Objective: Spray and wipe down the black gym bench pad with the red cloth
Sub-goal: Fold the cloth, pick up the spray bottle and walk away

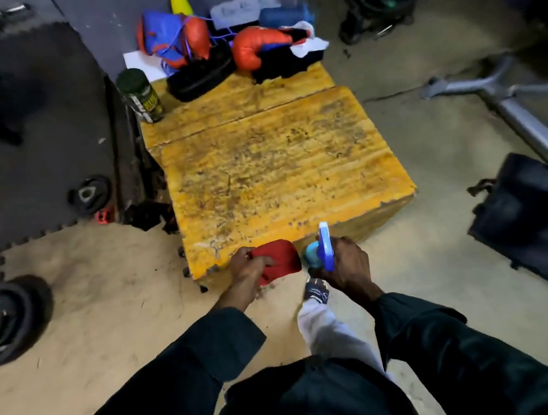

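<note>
The left hand (251, 268) is closed around a bunched red cloth (280, 258), holding it just over the near edge of a worn yellow wooden box (277, 165). Right beside it, the right hand (343, 266) grips a spray bottle (322, 249) with a blue trigger head and a pale blue body, its nozzle pointing up and away from the person. Both tools are in hand, then, but neither is yet at work on its target: the black bench pad (531, 210) lies well apart to the right, on the concrete floor near a grey metal frame (516, 108), and no wet sheen or wipe marks can be made out on it, though that part of the view is dim and blurred. Judging from this, the task stands at its very start, with the gathering of supplies done, and the approach, the spraying and the wiping all left. Boxing gloves (246, 47) and a green can (141, 96) sit at the box's far end, uninvolved.
</note>
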